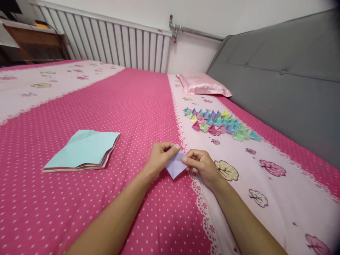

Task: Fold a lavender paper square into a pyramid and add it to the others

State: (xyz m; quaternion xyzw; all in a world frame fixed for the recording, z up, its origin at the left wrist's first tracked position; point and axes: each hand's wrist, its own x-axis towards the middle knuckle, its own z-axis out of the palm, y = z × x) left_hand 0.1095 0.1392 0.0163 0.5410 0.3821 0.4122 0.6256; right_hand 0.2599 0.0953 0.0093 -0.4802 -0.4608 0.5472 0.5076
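Observation:
Both my hands hold one small lavender folded paper just above the pink dotted bedsheet. My left hand pinches its upper left edge with thumb and fingers closed. My right hand pinches its right corner, fingers curled. The paper forms a pointed shape with its tip toward me. To the left lies a stack of square sheets, light blue on top. Farther away on the right sits a cluster of several small folded paper pieces in pastel colours.
A pink satin pillow lies at the head of the bed beside a grey padded headboard. A white radiator lines the far wall. A wooden desk stands at the far left.

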